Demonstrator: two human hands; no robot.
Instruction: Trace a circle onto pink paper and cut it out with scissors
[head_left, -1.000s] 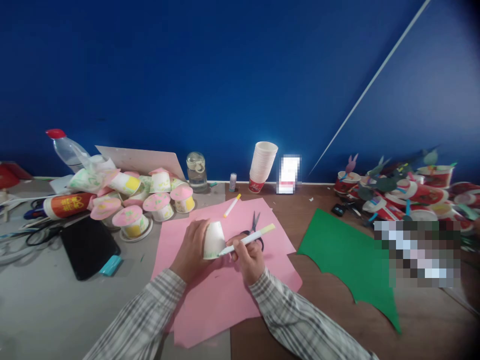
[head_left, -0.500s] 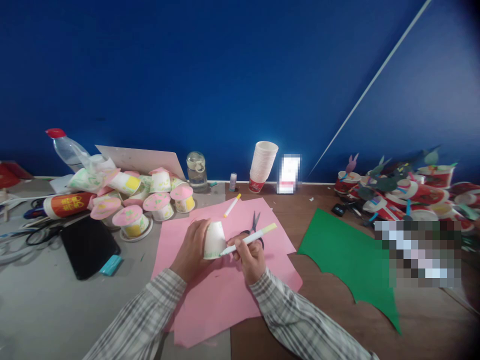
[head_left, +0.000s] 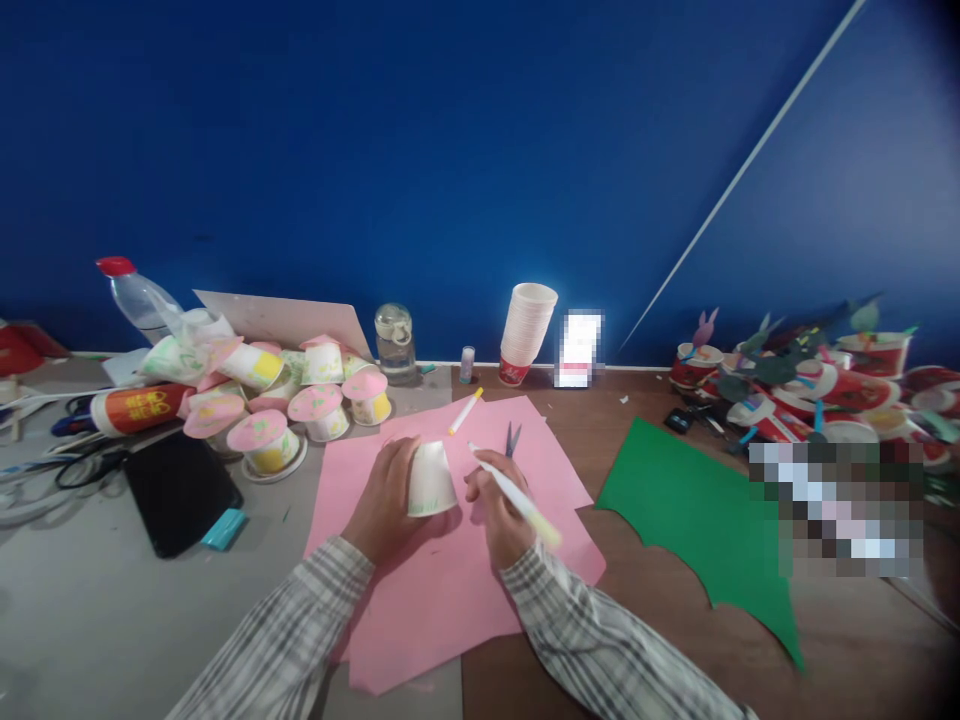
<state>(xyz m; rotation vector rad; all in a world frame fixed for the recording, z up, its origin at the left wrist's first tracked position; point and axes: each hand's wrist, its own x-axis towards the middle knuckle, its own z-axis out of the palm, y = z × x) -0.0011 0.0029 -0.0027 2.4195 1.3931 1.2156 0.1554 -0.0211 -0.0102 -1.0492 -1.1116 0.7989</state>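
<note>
My left hand (head_left: pixel 386 495) is wrapped round an upturned white paper cup (head_left: pixel 430 480) that rests on a pink paper sheet (head_left: pixel 450 560). My right hand (head_left: pixel 499 515) is closed on a pale green marker (head_left: pixel 517 495). The marker's tip points up and left, a little away from the cup, and its back end points toward me. Scissors (head_left: pixel 511 440) lie on the pink sheet just behind my right hand, partly hidden by it. A yellow-capped marker (head_left: pixel 465 411) lies on the sheet's far edge.
Several pink-topped decorated cups (head_left: pixel 300 400) pile up at the left by a plastic bottle (head_left: pixel 135 295) and a black case (head_left: pixel 180 490). A stack of white cups (head_left: pixel 527 330) and a glass jar (head_left: pixel 394 343) stand by the blue wall. Green paper (head_left: pixel 697 520) and red cups (head_left: pixel 810 385) lie at the right.
My right hand has turned the marker round: its tip has left the cup's rim and now points up and left, with the back end toward me. The left hand and cup have stayed put.
</note>
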